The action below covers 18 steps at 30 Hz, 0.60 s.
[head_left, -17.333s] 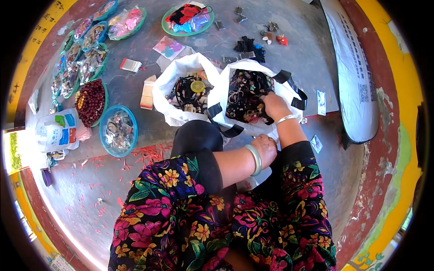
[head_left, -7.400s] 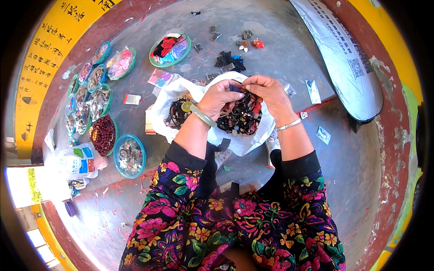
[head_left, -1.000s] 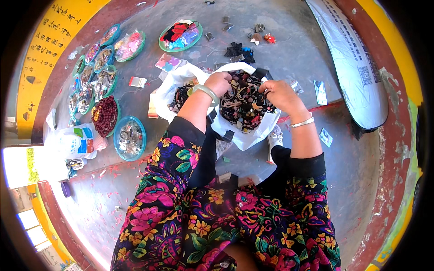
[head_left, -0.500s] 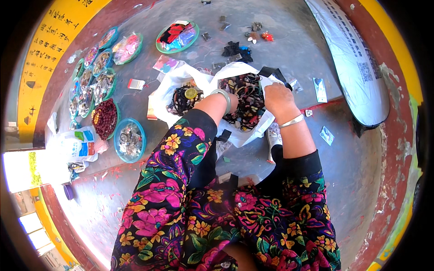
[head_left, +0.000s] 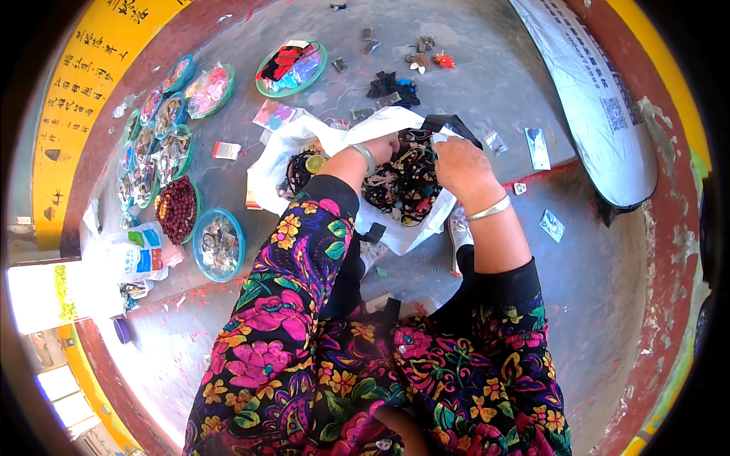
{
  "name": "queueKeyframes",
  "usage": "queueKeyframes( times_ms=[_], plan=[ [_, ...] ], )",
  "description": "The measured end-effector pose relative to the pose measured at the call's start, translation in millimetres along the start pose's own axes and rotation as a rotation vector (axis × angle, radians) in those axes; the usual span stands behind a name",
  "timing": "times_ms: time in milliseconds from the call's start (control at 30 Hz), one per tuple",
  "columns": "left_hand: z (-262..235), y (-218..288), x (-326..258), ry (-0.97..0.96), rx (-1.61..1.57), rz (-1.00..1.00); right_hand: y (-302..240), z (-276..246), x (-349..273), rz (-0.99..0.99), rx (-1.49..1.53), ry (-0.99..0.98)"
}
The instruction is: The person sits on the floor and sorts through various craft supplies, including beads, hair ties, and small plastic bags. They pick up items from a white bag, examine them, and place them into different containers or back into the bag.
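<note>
Sorting through a heap of dark beaded jewellery (head_left: 407,182) inside a white bag with black handles (head_left: 414,232), set on the grey concrete floor (head_left: 487,83) near its middle. Judging by the bag, brim-full and tangled, with most of the sorting left to do; beside it toward the floor's left edge, a second white bag (head_left: 277,163) open with a few bangles inside.

Lying along the right edge, a long white printed sack (head_left: 593,99), narrowing the room there. Ranged down the left edge, a row of teal-rimmed trays: one of dark red beads (head_left: 176,209), one of silvery pieces (head_left: 218,245), several more wrapped in clear film (head_left: 156,144), and another with red and blue items (head_left: 290,64) toward the far edge. Leaving open floor only at the near right, apart from a few small packets (head_left: 538,148).

Reaching into the bag's far rim with the left hand (head_left: 382,146), fingers curled around the white edge and holding it up. Resting at the right rim, the right hand (head_left: 461,169), fingers bent close together on the edge, though impossible to tell whether pinching a bead as well.
</note>
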<state>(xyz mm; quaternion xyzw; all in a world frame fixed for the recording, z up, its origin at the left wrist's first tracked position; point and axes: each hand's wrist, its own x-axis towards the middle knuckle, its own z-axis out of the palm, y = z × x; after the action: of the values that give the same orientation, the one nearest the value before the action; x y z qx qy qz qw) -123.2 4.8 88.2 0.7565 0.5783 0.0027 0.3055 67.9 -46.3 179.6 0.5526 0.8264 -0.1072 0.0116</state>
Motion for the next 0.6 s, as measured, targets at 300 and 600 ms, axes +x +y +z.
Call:
queueKeyframes(
  times_ms=[300,600],
  plan=[
    [21,15,-3,-0.158,0.593,-0.031,-2,2,1,-0.031,0.03,0.026],
    [34,7,1,-0.072,0.612,0.0,1,4,1,-0.032,0.015,0.052]
  ],
)
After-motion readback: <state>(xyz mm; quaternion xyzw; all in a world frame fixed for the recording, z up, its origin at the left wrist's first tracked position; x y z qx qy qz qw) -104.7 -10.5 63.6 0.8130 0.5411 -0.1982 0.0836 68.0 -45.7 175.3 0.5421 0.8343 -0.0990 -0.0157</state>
